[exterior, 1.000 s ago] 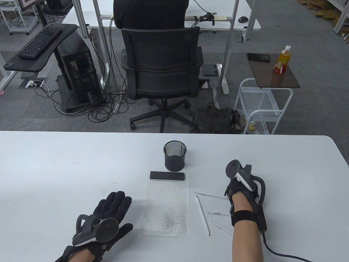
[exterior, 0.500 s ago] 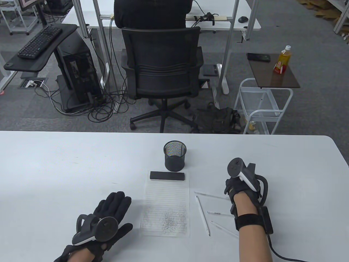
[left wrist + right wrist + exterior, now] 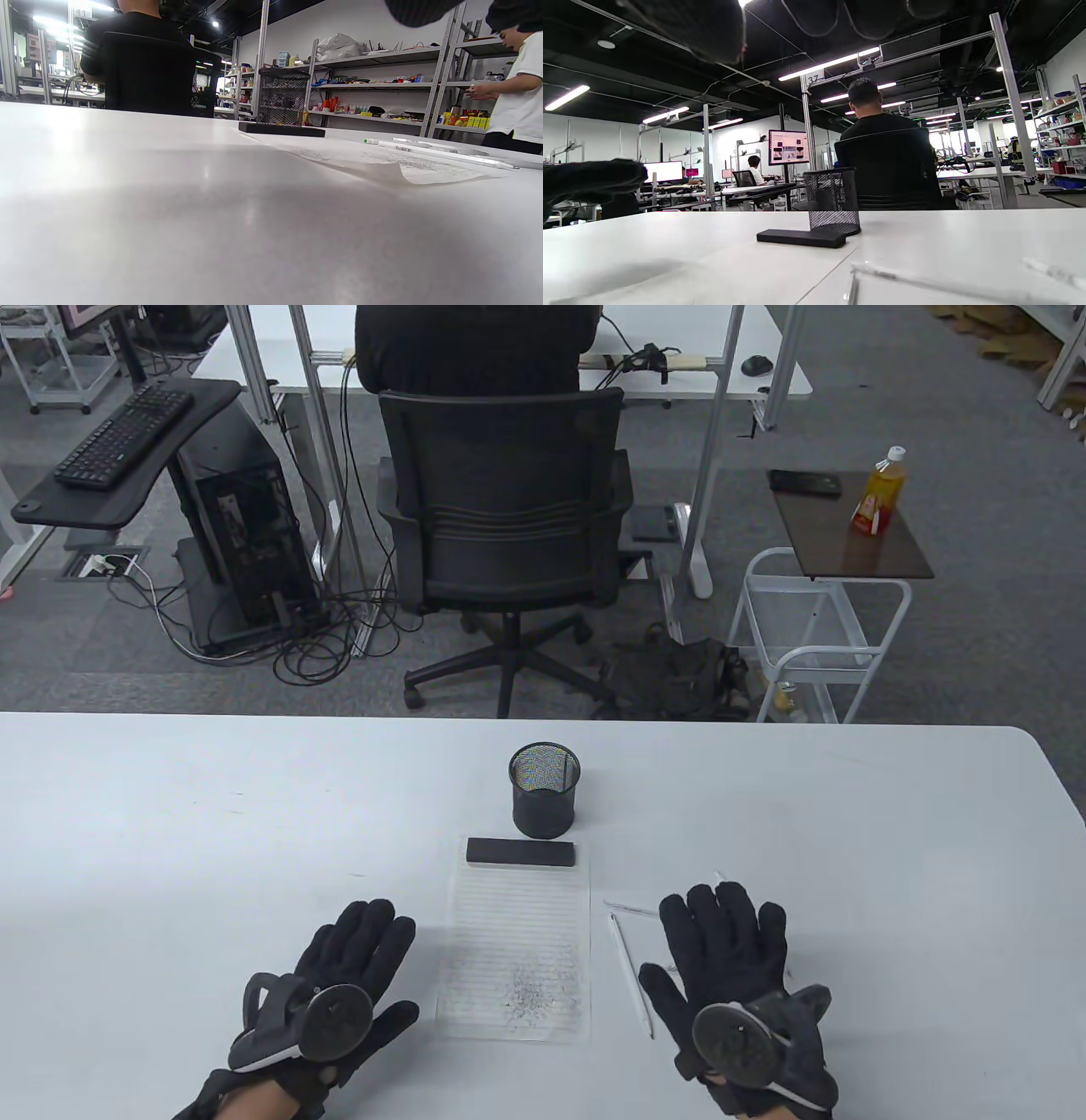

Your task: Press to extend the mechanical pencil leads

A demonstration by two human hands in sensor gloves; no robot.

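— Where are the hands?

— Both lie palm-down on the white table. The left hand in its black sensor glove sits at about seven o'clock from the table's middle, its fingers straight and spread, gripping nothing. The right hand, gloved the same way, is at about five o'clock, fingers also stretched flat and open, with the round tracker on its back.

— And the mechanical pencils?

— Slim white mechanical pencils lie loose on the table just to the right of the lined sheet of paper. One long one runs from twelve towards six o'clock between the paper and the right hand. Another shows only its end poking out at nine o'clock from under the right fingers, and a white tip peeks past the fingertips at twelve o'clock. The right hand covers the rest, so I cannot tell how many are beneath it, or whether the palm actually presses on them.

— What else is on the table?

— The paper has a patch of grey pencil scribble near its lower half. A flat black rectangular block rests across the paper's top edge, and a black wire-mesh pen cup stands upright just beyond it at twelve o'clock. In the left wrist view the paper's near corner curls up off the table.

— Anything behind?

— A person in a black top sits in a black mesh office chair, back turned.
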